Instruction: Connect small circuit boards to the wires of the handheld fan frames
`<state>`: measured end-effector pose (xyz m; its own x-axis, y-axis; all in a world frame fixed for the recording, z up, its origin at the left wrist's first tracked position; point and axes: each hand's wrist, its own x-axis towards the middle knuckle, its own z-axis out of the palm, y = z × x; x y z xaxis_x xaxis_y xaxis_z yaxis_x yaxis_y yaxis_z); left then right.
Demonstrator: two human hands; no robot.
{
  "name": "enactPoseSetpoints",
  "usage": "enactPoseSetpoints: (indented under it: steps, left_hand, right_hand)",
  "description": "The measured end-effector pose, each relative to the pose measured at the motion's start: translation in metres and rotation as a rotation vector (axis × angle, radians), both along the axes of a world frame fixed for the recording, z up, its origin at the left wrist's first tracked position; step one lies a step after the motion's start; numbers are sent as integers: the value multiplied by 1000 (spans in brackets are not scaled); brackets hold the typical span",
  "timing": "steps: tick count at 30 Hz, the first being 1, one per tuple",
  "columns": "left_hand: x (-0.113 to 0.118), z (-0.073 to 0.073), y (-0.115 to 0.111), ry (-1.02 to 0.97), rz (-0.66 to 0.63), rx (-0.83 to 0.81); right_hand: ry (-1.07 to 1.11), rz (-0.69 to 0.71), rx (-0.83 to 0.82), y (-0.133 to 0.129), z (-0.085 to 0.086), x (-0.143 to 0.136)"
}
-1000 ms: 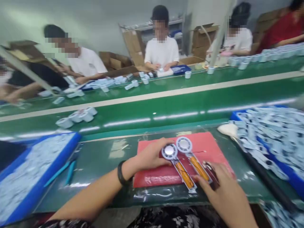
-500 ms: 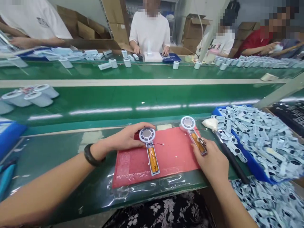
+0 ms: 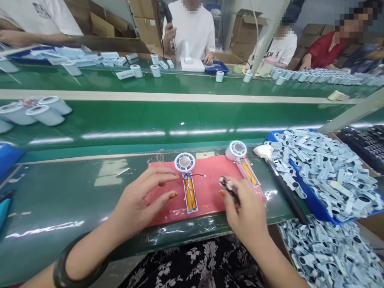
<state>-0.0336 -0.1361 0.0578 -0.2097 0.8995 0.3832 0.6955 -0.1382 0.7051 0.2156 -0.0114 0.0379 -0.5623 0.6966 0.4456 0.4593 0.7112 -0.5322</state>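
Progress: early | fan halves [image 3: 187, 182] and [image 3: 243, 162] uncovered on red mat [image 3: 210, 180] | left hand [image 3: 139, 202] fingers spread, empty | right hand [image 3: 244, 212] fingers pinching dark part [image 3: 228, 187]

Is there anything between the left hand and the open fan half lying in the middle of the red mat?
Nothing visible. The left hand hovers just left of the fan half; only bare red mat lies between.

Factory assembly line: long green conveyor belt [image 3: 180, 116], seated workers opposite, blue bins of plastic parts [image 3: 327, 172], stacked cardboard boxes [image 3: 244, 34] behind.
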Motion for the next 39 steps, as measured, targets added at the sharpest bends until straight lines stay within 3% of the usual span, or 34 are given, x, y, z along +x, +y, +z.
enactPoseSetpoints:
  steps: [3,6,8,13,17,21,24,27,31,34,39]
  left_hand:
    - [9,-8,4,27,111,-31]
    - [18,-6,10,-53,178,-29]
    - [28,0,10,-239,173,-51]
    - [55,4,4,-943,64,-163]
    - [57,-3,3,-1166,157,-71]
    - [52,-1,1,-1341,211,-33]
    - [50,4,2,-1384,211,-11]
    - [47,5,1,-1343,188,-50]
    - [39,-1,-3,-1188,282,-116]
    - [30,-4,-9,-1158,334,-152]
    - [23,-3,-8,-1180,335,-112]
  right_hand:
    - [-114,38,-26,5,-13,-25]
    - [-77,81,-106,8,-14,-40]
    - [2,110,-103,3,-5,-45]
    - [81,213,28,-22,17,-59]
    - [154,293,-76,-29,15,-70]
    - [252,446,-246,-28,10,-72]
    - [315,462,-297,-22,7,-63]
    - [307,315,-238,-3,4,-48]
    - [50,142,-130,28,-3,-32]
    - [-68,183,-68,36,-4,-31]
    - [82,316,20,18,5,-50]
